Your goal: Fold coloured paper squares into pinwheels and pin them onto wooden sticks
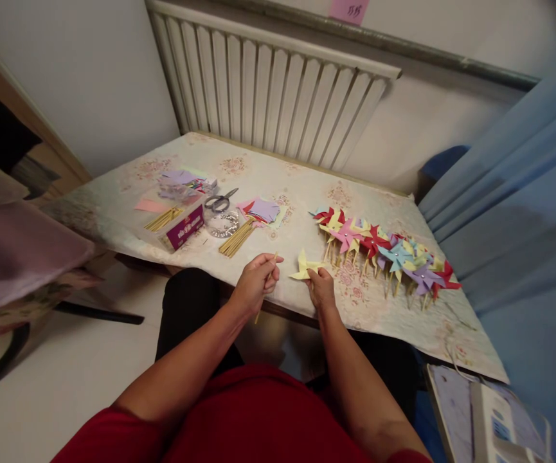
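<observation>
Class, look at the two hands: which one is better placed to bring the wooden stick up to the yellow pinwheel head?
Probably the left hand: it already pinches the wooden stick, apart from the yellow pinwheel. The right hand is occupied holding that pinwheel at the table edge.

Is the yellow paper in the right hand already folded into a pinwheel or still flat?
Folded: the yellow pinwheel in the right hand shows pointed, curled blades.

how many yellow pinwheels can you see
About 4. One yellow pinwheel is in the right hand. Three lie in the finished row: near its left end, its middle and right of middle. Overlaps may hide more.
</observation>
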Demonstrator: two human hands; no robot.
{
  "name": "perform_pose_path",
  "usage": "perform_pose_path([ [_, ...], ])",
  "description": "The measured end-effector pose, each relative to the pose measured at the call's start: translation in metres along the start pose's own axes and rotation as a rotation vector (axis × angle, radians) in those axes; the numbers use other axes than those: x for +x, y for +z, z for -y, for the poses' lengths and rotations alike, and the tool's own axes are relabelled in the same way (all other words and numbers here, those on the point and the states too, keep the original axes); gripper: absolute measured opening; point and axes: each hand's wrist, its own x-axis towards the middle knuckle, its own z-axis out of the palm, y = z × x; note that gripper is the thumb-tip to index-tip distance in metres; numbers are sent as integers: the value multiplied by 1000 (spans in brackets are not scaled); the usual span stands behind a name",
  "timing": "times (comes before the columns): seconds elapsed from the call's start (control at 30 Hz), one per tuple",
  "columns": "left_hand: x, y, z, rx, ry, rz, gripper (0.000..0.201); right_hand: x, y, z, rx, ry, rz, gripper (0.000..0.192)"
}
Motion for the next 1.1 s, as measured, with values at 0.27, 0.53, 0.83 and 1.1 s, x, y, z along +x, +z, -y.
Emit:
perform_pose_path([
  [0.27,-2,0,-2,16,11,-1,22,2,-1,-1,-15,-10,2,31],
  [0.53,-3,0,-3,49,15,10,19,2,-1,-3,25,0,-6,28],
  [0.83,-5,3,-5,23,-21,22,23,3,-2,-3,-1,-18,7,27],
  [1.1,-4,-1,-2,38,-7,56,18,2,-2,-2,15,-5,5,27],
])
